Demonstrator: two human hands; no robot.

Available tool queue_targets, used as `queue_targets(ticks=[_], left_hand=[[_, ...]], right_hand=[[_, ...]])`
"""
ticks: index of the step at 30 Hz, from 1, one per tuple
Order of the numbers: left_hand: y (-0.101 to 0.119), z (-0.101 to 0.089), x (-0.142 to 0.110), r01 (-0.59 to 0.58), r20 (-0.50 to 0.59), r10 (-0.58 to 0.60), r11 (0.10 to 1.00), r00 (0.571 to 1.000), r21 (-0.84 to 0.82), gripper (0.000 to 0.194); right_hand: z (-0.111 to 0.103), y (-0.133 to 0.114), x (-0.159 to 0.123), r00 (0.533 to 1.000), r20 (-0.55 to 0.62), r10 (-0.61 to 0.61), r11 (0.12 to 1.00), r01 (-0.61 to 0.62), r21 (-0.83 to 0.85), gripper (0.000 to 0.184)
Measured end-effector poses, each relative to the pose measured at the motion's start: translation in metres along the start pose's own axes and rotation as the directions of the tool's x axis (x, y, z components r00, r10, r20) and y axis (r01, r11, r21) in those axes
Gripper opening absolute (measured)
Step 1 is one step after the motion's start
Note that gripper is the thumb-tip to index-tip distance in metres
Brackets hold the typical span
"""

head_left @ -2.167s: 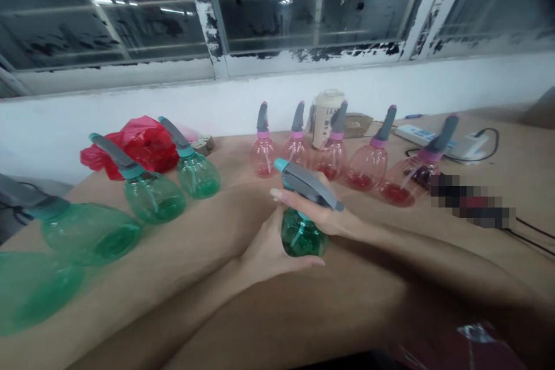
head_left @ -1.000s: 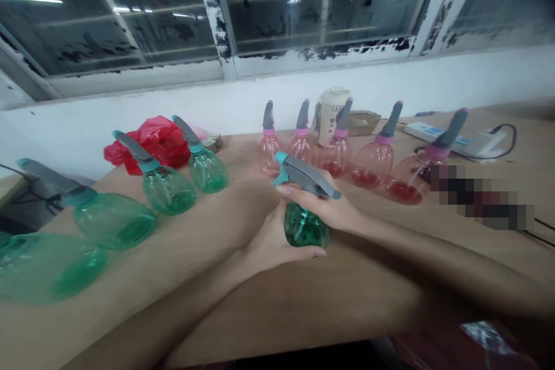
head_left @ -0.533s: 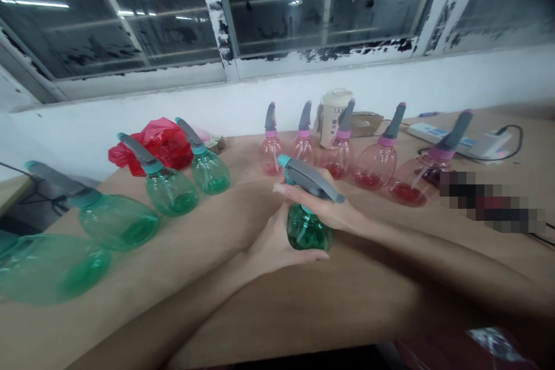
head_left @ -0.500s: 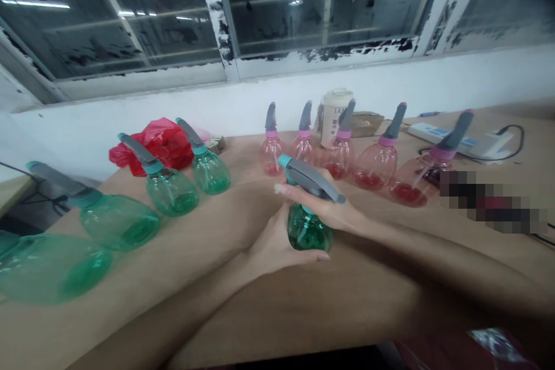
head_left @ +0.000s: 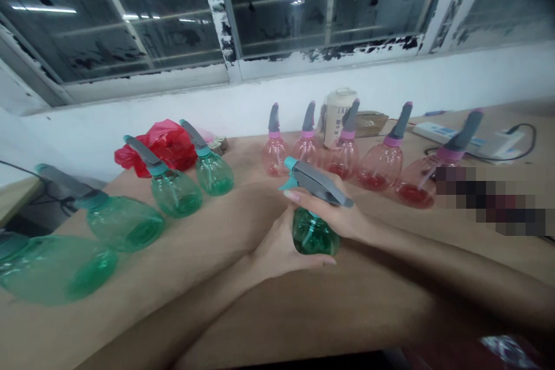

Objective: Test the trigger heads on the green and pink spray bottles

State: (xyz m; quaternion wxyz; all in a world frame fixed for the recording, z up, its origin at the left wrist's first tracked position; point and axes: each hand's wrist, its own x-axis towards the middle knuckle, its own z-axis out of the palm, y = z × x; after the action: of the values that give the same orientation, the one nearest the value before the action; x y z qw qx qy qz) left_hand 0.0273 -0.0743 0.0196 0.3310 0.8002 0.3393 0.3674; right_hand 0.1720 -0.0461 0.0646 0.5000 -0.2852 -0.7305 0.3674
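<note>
A green spray bottle (head_left: 315, 234) with a grey and turquoise spray head stands upright between my hands, some green liquid inside. My left hand (head_left: 277, 245) is closed round the lower body, its thumb across the near side. Higher up, my right hand (head_left: 332, 208) wraps the neck under the spray head, one fingertip beside the turquoise trigger (head_left: 288, 184). The remaining fingers are partly hidden behind the bottle. To the left, several matching green spray bottles (head_left: 177, 193) form a slanting row. Beyond my hands, several pink spray bottles (head_left: 381, 165) hold red liquid.
A red plastic bag (head_left: 162, 147) lies behind the green row. At the back stand a pale lidded cup (head_left: 339, 115) and a brown packet (head_left: 370, 123). A white power strip (head_left: 446, 134) with a cable is at the right. The wooden table (head_left: 243, 324) meets a wall with windows.
The turquoise trigger now sticks out in front of my right fingertip, where it was hidden before. Both hands keep their hold on the bottle. The whole view has shifted slightly.
</note>
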Motion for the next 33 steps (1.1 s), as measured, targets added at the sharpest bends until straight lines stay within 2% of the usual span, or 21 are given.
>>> queue_targets(ticks=[8, 13, 17, 22, 25, 29, 33], left_hand=[[-0.0019, -0.0016, 0.0004, -0.005, 0.027, 0.006, 1.0, 1.0, -0.018, 0.092], [-0.002, -0.0024, 0.0013, -0.028, 0.031, 0.028, 1.0, 0.999, -0.007, 0.098], [0.0, -0.0029, 0.0015, -0.043, 0.026, 0.043, 0.999, 0.999, 0.006, 0.098], [-0.0001, -0.0035, 0.0004, -0.02, 0.034, 0.018, 0.998, 0.999, 0.052, 0.094], [-0.0015, -0.0031, 0.0, -0.023, 0.044, 0.02, 0.998, 0.999, 0.058, 0.091], [-0.0025, -0.0008, -0.0007, -0.018, 0.022, 0.016, 0.997, 1.0, 0.081, 0.097], [-0.0029, 0.0015, -0.0019, -0.018, 0.004, 0.018, 0.996, 1.0, 0.085, 0.1]], right_hand=[[-0.0003, 0.0002, -0.0005, 1.0, -0.005, -0.015, 1.0, 0.015, 0.013, 0.022], [-0.0009, 0.0033, -0.0006, 1.0, 0.017, 0.008, 1.0, -0.008, 0.015, 0.029], [-0.0011, 0.0032, -0.0008, 0.999, 0.038, 0.004, 0.997, -0.007, 0.078, 0.032], [-0.0022, -0.0013, 0.0012, 0.996, 0.085, -0.04, 0.986, 0.025, 0.167, 0.025], [-0.0023, -0.0018, 0.003, 0.992, 0.122, -0.033, 0.982, 0.009, 0.188, 0.026], [-0.0003, -0.0015, 0.0037, 0.996, 0.09, 0.019, 0.994, -0.028, 0.104, 0.022], [0.0015, -0.0031, 0.0034, 0.999, 0.031, 0.008, 1.0, -0.009, 0.026, 0.026]])
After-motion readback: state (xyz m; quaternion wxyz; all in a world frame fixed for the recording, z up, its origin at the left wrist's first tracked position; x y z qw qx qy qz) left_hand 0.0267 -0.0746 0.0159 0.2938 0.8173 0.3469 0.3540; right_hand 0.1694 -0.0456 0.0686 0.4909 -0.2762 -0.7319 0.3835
